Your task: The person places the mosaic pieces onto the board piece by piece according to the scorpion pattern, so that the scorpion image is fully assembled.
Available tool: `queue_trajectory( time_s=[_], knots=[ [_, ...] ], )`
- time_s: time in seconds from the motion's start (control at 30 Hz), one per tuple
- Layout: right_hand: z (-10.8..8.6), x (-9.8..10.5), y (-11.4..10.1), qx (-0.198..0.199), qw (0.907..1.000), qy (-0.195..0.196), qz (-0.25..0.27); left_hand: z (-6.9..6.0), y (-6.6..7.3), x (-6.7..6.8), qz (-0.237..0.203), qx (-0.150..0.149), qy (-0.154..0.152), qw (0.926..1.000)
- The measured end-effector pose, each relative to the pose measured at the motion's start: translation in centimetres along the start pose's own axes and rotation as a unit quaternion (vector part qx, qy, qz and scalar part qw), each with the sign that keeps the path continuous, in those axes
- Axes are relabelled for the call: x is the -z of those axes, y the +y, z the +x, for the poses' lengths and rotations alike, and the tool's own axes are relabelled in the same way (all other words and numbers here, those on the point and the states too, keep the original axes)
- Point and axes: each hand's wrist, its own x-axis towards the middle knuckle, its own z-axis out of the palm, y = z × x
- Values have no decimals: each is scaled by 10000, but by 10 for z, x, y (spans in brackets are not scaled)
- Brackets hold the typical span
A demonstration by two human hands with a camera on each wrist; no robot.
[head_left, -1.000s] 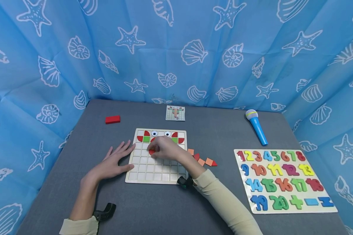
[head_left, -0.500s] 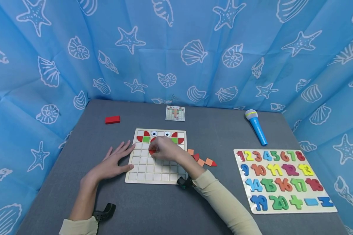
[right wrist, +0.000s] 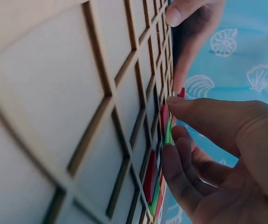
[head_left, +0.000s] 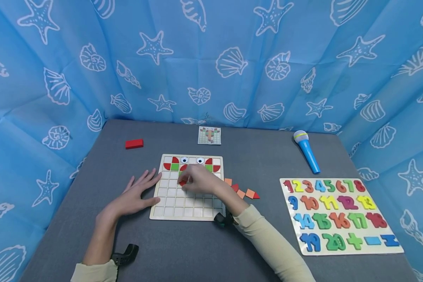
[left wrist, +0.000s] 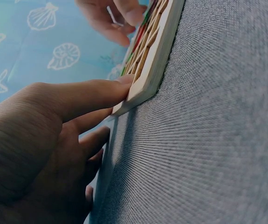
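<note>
A wooden grid board (head_left: pixel 169 212) lies on the table, partly filled with red and green tiles and two eye pieces near its far edge. My left hand (head_left: pixel 135 197) rests at the board's left side with fingers spread. Its thumb (left wrist: pixel 96 95) touches the board's edge. Over the middle of the board, my right hand (head_left: pixel 201 180) holds thumb and fingertips at a red rounded tile (right wrist: pixel 164 117), which sits at a grid cell and seems pinched. The hand hides part of the pattern. A green tile (head_left: pixel 174 167) lies in the upper left.
Loose orange tiles (head_left: pixel 250 193) and red tiles lie right of the board. A pattern card (head_left: pixel 209 135) is behind it, a red block (head_left: pixel 134 143) at back left. At right are a blue toy microphone (head_left: pixel 308 154) and a number puzzle board (head_left: pixel 338 250).
My right hand makes only slight finger movements at the red tile. The left hand stays in place at the board's edge.
</note>
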Motion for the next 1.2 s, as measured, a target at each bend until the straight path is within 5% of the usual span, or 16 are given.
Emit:
queue_trajectory(
  time_s=[0.37,0.73,1.2],
  knots=[
    [-47,28,27,-529,9958,279,687,-1,-2,0,-67,-33,14,10000],
    [-92,54,58,-1176,9885,617,725,-1,-1,0,-58,-25,-6,10000],
    [-105,54,70,-1510,9870,433,329,0,0,0,-32,7,-26,10000]
  ],
)
